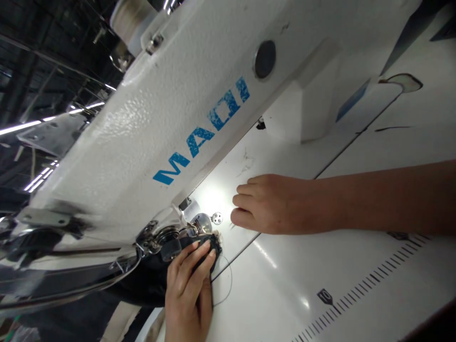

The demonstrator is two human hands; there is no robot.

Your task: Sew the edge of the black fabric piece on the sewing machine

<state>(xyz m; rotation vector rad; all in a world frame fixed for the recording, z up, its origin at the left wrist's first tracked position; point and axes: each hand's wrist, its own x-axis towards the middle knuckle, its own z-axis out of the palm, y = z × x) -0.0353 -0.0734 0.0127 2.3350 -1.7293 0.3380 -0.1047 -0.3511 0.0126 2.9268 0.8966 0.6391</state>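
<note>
The fingers of my left hand point(188, 289) lay close together, their tips on the bunched dark cloth point(142, 285), holding it just beside the shiny metal parts point(203, 223) at the low end of the sewing machine point(124, 128). My right hand point(270, 204) was curled over the white worktop point(270, 294), apart from the cloth; its fingertips were turned under, so I couldn't tell whether they pinched anything. With my left fingertips so near the metal, I judged that one might be nipped if the machine ran while they crept inward. The cloth looked thick and crumpled at its pale, ragged corner point(218, 236), so a fold could catch beneath or skew if I let it bunch. A loose thread point(231, 280) curved out from that side, and it could snag or tangle if drawn in with the cloth. Farther out, ruler marks point(335, 308) ran across the worktop.
</note>
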